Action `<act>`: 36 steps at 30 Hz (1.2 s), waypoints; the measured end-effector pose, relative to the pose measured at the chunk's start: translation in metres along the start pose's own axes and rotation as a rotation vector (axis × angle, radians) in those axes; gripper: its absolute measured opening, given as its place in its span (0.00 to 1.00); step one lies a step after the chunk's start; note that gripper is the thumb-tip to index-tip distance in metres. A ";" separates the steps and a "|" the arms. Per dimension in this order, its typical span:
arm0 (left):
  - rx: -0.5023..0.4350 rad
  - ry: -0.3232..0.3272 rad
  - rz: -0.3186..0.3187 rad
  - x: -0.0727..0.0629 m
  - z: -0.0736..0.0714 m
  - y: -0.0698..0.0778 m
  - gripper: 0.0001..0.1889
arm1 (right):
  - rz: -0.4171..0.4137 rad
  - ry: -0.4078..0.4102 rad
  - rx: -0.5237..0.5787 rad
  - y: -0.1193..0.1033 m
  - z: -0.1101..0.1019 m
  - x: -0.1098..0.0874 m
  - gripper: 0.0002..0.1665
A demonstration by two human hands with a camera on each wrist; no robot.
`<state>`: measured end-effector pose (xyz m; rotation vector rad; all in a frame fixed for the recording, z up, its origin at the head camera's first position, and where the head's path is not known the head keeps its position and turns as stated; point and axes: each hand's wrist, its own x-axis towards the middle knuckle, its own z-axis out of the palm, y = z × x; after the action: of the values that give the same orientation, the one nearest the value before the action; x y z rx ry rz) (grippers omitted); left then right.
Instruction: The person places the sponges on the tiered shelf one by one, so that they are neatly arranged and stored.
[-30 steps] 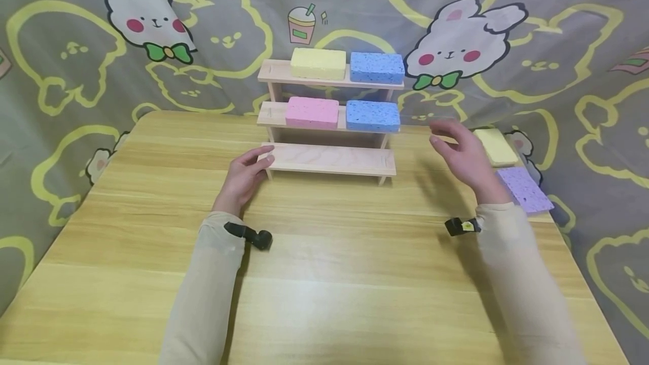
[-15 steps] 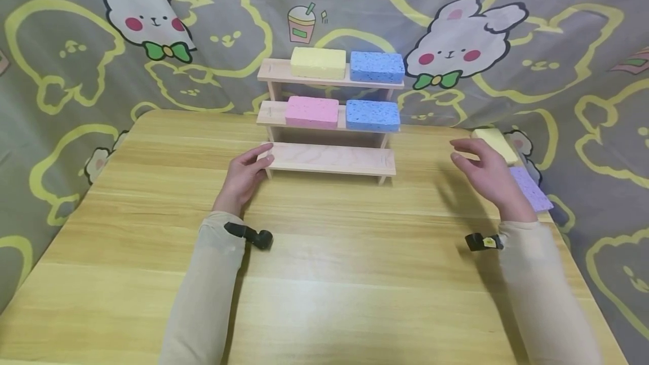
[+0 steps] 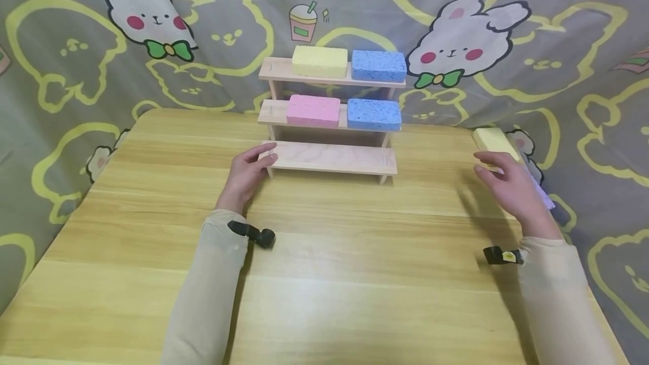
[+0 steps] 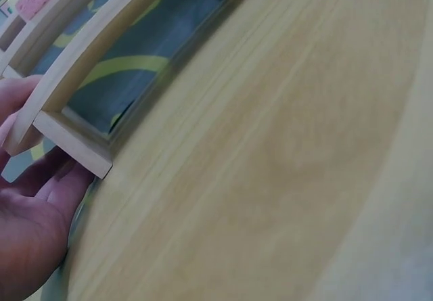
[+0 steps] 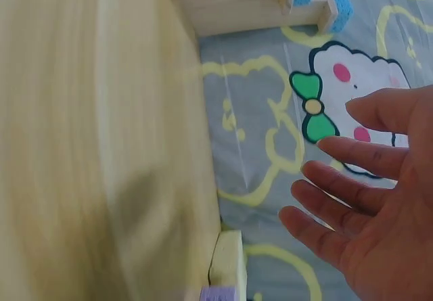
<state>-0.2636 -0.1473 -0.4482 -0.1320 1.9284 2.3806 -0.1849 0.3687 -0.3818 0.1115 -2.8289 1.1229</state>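
Two hands differ: the left hand (image 3: pixel 247 175) grips the rack (image 3: pixel 329 157); the right hand (image 3: pixel 509 187), fingers spread, has moved rightward over the purple sponge (image 3: pixel 545 196), beside the yellow sponge (image 3: pixel 494 141).

The tabletop (image 3: pixel 324 275) was pale yellow wood grain. The stepped shelf (image 3: pixel 332 157) was light unpainted wood, carrying a yellow sponge (image 3: pixel 319 61), two speckled blue sponges (image 3: pixel 378 66) and a pink sponge (image 3: pixel 312 111). At the tabletop's right edge lay a second yellow sponge (image 3: pixel 494 141) and a purple sponge (image 3: pixel 542 193). The backdrop cloth (image 3: pixel 76 44) was grey with yellow outlines and white rabbits wearing green bows.
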 end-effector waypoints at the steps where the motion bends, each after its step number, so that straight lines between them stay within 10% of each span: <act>1: 0.008 -0.002 -0.001 0.000 0.000 0.000 0.21 | 0.010 0.000 -0.006 0.002 -0.002 -0.003 0.28; 18: 0.056 0.005 -0.013 0.000 -0.002 0.001 0.22 | 0.161 0.119 -0.130 0.045 -0.029 -0.032 0.35; 36: 0.048 -0.008 -0.018 0.000 -0.002 0.000 0.22 | 0.367 -0.055 -0.214 0.082 -0.043 -0.048 0.57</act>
<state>-0.2635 -0.1497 -0.4482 -0.1362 1.9702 2.3177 -0.1435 0.4590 -0.4120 -0.4133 -3.0783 0.8682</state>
